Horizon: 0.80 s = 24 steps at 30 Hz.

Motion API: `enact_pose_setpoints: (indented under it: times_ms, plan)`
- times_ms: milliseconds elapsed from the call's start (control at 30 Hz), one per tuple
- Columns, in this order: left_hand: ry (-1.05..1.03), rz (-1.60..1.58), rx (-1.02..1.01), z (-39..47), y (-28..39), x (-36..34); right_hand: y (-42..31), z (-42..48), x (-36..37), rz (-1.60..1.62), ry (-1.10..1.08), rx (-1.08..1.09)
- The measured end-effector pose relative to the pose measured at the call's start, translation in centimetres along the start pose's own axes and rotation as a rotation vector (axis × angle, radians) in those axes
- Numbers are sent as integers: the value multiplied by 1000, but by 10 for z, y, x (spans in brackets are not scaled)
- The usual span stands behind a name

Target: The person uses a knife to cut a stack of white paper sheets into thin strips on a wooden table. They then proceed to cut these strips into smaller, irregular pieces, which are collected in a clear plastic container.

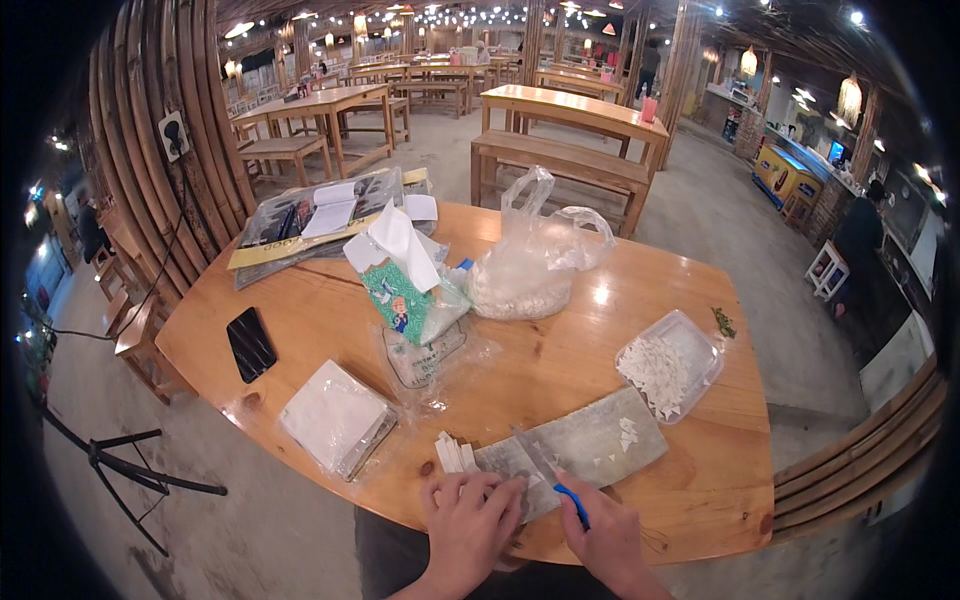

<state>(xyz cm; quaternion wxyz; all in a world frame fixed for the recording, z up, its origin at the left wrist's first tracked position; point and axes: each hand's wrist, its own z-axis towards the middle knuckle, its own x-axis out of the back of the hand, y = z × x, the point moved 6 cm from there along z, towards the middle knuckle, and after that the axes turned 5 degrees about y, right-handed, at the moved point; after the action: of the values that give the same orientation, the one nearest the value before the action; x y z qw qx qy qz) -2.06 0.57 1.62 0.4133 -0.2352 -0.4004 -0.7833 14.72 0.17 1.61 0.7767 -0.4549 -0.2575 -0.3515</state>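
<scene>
My right hand (pixel 604 529) grips a knife (pixel 538 456) by its blue handle, the blade lying across a grey, worn cutting board (pixel 611 435). Beside the blade, the fingertips of my left hand (pixel 472 517) press down on a white strip (pixel 534 481), mostly hidden under them. A small stack of white strips (pixel 454 453) rests at the board's left end. Small white triangular pieces (pixel 627 435) lie scattered on the board's right part. Touching its far right corner, a clear plastic tub (pixel 709 360) holds many more such pieces (pixel 656 375).
A plastic-wrapped stack of white square sheets (pixel 334 416) and a black phone (pixel 252 345) lie left. Behind are a green patterned packet (pixel 397 296), a tied-handle plastic bag of pale pieces (pixel 525 281) and laminated menus (pixel 322 217). A tripod (pixel 120 465) stands on the floor. A person (pixel 859 240) is far right.
</scene>
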Motion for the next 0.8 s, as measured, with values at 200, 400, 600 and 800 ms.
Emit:
enact_pose_setpoints:
  times_ms: [200, 400, 600, 800]
  plan:
    - [104, 8, 20, 3, 0, -1, -1, -17, 6, 142, 21, -193]
    - [111, -29, 41, 7, 0, -4, -14, -34, 9, 91, -19, -91]
    - [95, -39, 37, 7, 0, -4, -22, -33, 8, 118, -145, -62]
    - [84, -36, 36, 6, -1, -4, -25, -33, 8, 99, -128, -81]
